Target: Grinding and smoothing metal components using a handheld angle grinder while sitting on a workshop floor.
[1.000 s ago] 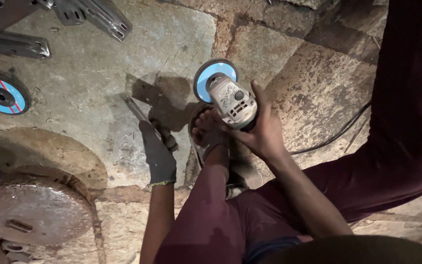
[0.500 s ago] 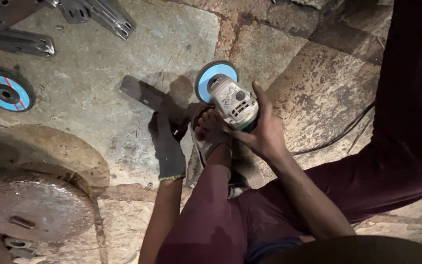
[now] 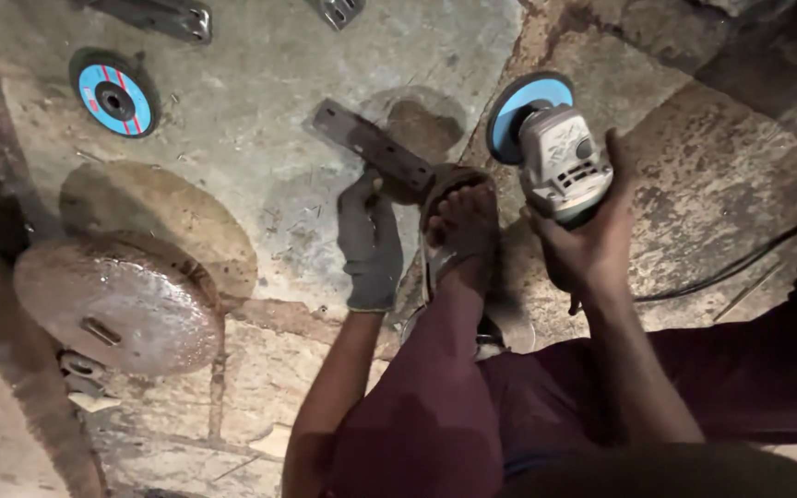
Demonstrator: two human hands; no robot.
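Two hands are working: the gloved left hand (image 3: 370, 242) is pinching the flat metal bar (image 3: 373, 148), its long axis running up-left, while the right hand (image 3: 588, 238) is clasping the angle grinder (image 3: 560, 161) just beside it.

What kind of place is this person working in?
Probably a rough metalworking spot on a stone floor: an angle grinder in the right hand, a flat metal bar, a spare grinding disc.

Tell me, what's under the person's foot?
One end of the flat metal bar goes under the sandalled foot on the stone floor. The covered end cannot be seen.
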